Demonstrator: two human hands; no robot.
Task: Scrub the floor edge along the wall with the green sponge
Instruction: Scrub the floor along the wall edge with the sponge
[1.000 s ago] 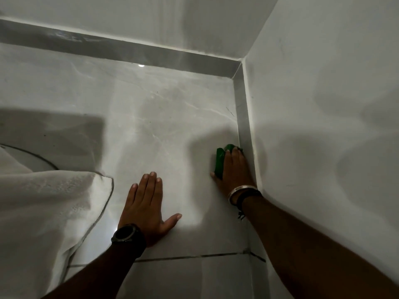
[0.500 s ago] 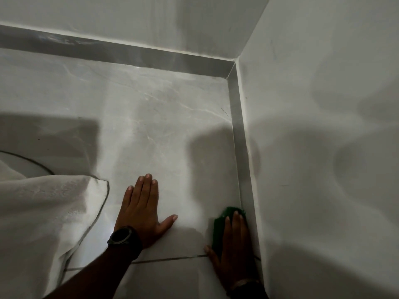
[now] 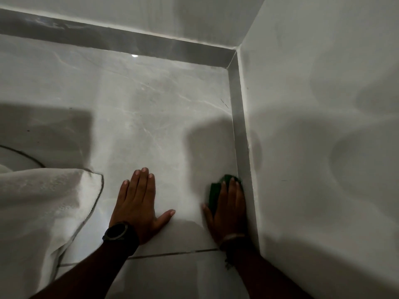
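Observation:
My right hand (image 3: 230, 209) lies flat on a green sponge (image 3: 216, 193) and presses it onto the pale marble floor. The sponge sits right against the grey skirting strip (image 3: 240, 134) at the foot of the right wall (image 3: 323, 147). Only the sponge's left and far edges show past my fingers. My left hand (image 3: 139, 203), with a dark watch on the wrist, rests flat on the floor tile (image 3: 151, 117) to the left, fingers spread and holding nothing.
A white cloth (image 3: 38, 203) with a dark hem covers the floor at the lower left. A second grey skirting strip (image 3: 121, 39) runs along the far wall and meets the right one in the corner. A dark grout line (image 3: 172, 253) crosses the floor under my wrists.
My right hand first slid the sponge toward me along the right skirting, then pushed it a little way forward again. My left hand has stayed flat in place.

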